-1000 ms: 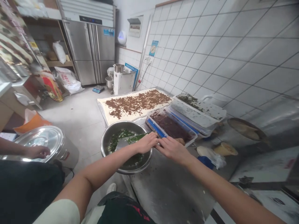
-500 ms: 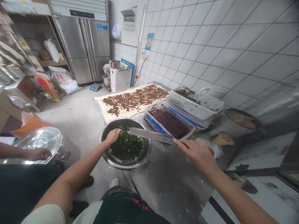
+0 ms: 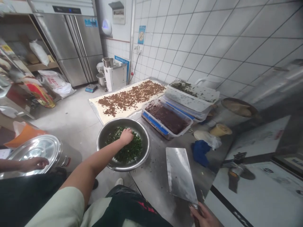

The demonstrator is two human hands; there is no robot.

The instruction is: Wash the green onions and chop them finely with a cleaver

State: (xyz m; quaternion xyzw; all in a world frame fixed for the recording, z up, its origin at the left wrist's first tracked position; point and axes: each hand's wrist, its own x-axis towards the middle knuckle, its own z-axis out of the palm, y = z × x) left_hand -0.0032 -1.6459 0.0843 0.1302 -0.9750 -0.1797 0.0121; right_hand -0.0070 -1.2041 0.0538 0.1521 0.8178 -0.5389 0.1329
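A steel bowl [image 3: 147, 148] holds chopped greens [image 3: 127, 152]. My left hand [image 3: 126, 136] reaches into it, fingers bent down and closed at the greens; the fingertips are partly hidden. At the bottom right, my right hand [image 3: 205, 216] grips the handle of a cleaver [image 3: 181, 175]. Its broad blade points away from me, low over or on the metal table [image 3: 151, 181]; I cannot tell whether it touches. Beyond the bowl lies a sheet of dough [image 3: 94, 102] scattered with brown crumbly filling [image 3: 132, 98].
A tub of dark paste [image 3: 167, 118] and a tub with chopped greens [image 3: 193, 96] stand behind the table's middle. A blue cloth [image 3: 201, 153] lies right of the cleaver. At left, another person's hand [image 3: 38, 164] rests by a large pot lid [image 3: 53, 146].
The cleaver has swung from over the bowl down to the right, toward me, in my right hand. My left hand has moved from the bowl's left side to the middle of the greens.
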